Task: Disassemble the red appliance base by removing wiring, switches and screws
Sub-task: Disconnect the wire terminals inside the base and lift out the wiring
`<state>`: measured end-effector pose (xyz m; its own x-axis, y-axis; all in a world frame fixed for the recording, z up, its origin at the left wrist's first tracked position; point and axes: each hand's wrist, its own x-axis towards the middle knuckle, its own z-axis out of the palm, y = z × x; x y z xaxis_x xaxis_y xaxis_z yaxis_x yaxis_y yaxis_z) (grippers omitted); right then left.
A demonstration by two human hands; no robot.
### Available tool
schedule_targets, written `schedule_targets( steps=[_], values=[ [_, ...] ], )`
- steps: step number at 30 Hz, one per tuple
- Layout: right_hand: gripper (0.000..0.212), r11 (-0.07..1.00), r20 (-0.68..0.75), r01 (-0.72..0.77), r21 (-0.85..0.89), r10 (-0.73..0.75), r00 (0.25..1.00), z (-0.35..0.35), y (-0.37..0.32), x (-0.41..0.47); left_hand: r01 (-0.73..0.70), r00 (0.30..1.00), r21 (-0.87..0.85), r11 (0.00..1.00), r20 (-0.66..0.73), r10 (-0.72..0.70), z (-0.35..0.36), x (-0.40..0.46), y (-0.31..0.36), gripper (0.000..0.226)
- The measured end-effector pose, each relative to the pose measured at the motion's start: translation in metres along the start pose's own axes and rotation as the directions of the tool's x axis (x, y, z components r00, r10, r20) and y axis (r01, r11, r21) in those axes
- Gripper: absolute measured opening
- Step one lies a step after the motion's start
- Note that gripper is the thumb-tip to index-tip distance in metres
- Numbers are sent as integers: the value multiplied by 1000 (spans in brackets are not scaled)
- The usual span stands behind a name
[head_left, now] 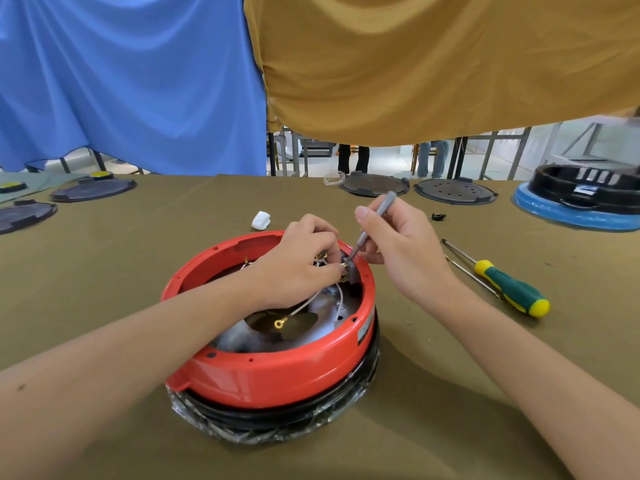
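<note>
Hands at work inside the red base (273,372)

On the tabletop (104,271), the left hand (298,261) pinches white wires (332,296) by the base's far rim. The right hand (398,251) grips a thin gray tool (374,223), tip on the gray switch (351,271).

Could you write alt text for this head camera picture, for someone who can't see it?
Two hands work inside a round red plastic appliance base: the left hand pinches white wires, the right hand holds a thin grey screwdriver.

Even, bright daylight from far right; soft shadows near the red base (277,372); sharp centre, strong wide-angle curvature at edges
</note>
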<state>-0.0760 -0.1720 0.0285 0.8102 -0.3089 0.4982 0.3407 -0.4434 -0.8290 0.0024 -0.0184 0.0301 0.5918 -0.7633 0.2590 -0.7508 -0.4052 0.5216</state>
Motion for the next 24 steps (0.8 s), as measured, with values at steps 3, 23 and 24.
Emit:
schedule_targets(
  steps=[3, 23, 24],
  values=[
    [25, 937, 89, 253, -240, -238, 967, 3, -6, -6, -19, 1000, 21, 1000, -3, 20, 0, -1, 0, 16],
    [22, 998, 72, -52, -37, 54, 996, 0, -4, 8, 4, 1000, -5, 1000, 9, -4, 1, 2, -3, 16],
    [21, 996, 75, -90, 21, 88, 993, -1, -3, 9, 7, 1000, -5, 1000, 10, -7, 1, 2, -3, 16]
  ],
)
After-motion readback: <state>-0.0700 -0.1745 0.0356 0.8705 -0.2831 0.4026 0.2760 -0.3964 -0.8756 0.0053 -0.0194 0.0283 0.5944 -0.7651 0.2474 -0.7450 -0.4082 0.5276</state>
